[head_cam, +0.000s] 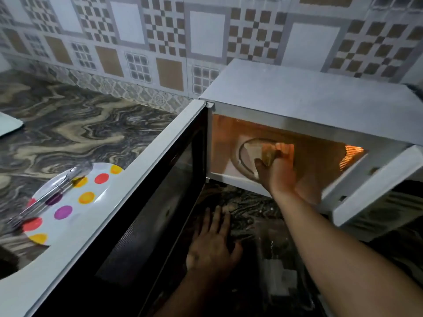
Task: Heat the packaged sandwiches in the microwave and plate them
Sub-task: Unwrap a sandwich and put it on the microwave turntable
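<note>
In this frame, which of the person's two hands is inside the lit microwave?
The right hand: it reaches into the white microwave and grips a pale sandwich on the glass turntable. The left hand rests flat, open, on the counter below the door.

The room is dim and bluish; the strongest light is the warm orange glow inside the microwave, which tints the right hand reaching in. The left hand lies in deep shadow below; detail is soft and blotchy throughout, and straight edges bow toward the frame's borders.

sandwich blurred, mostly behind right hand fingers | plate right part hidden behind microwave door | clear packaging dim, contents unreadable | tongs blurred
</note>
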